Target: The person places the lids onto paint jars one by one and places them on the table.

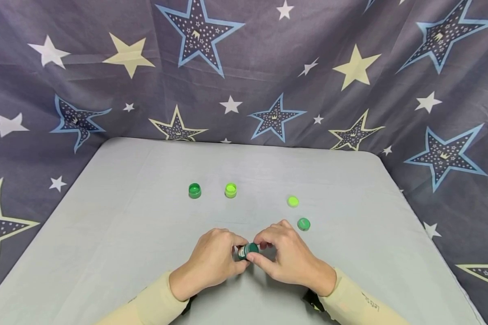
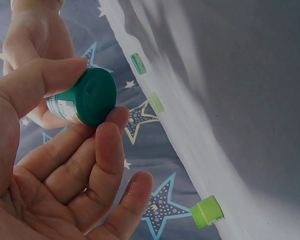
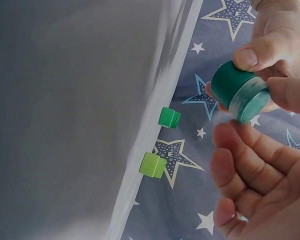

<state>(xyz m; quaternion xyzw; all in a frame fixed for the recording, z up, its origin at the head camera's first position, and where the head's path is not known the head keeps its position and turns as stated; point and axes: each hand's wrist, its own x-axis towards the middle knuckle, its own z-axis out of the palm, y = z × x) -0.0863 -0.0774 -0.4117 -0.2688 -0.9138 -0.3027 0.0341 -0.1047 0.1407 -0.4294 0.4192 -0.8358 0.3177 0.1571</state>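
A small dark green paint jar point(image 1: 248, 249) is tilted sideways between the two hands, close over the front part of the table. My left hand point(image 1: 214, 256) grips the jar's body between thumb and fingers. At the other end, the right hand point(image 1: 288, 253) pinches the jar's lid point(image 3: 250, 104), thumb on one side and fingertips on the other. In the right wrist view the lid is on the jar, with a pale, cloudy band round its side. The jar's smooth green base point(image 2: 101, 96) faces the left wrist camera.
On the grey-white table point(image 1: 118, 234), a green open jar point(image 1: 194, 191) and a lime open jar point(image 1: 230, 190) stand beyond the hands. Right of them lie a lime lid point(image 1: 293, 201) and a green lid point(image 1: 303, 224). A star-patterned curtain point(image 1: 252, 72) surrounds the table's back and sides.
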